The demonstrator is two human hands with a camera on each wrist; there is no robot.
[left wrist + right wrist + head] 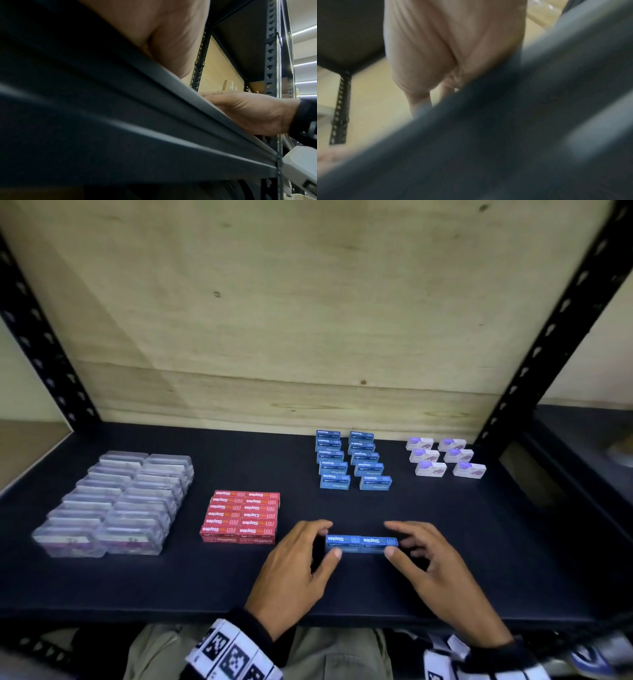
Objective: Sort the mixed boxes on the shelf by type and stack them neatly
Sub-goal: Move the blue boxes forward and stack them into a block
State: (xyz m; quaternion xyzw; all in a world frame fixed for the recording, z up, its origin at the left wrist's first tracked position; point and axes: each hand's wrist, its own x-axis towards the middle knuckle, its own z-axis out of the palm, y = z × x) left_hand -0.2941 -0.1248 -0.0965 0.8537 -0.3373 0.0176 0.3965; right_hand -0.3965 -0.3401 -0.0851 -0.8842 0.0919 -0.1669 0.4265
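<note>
Two blue staple boxes lie end to end near the front of the black shelf. My left hand pinches the left box's end between curled fingers and thumb. My right hand holds the right box's end, thumb on its front corner and fingers behind it. Further back stand two columns of blue staple boxes. In the left wrist view the shelf's front lip hides the boxes, and only the right hand shows. The right wrist view is blurred: only palm and shelf edge.
Clear plastic boxes fill the left in two rows. A block of red staple boxes sits just left of my left hand. White-and-purple boxes stand at the back right. Black slotted posts flank a wooden back panel.
</note>
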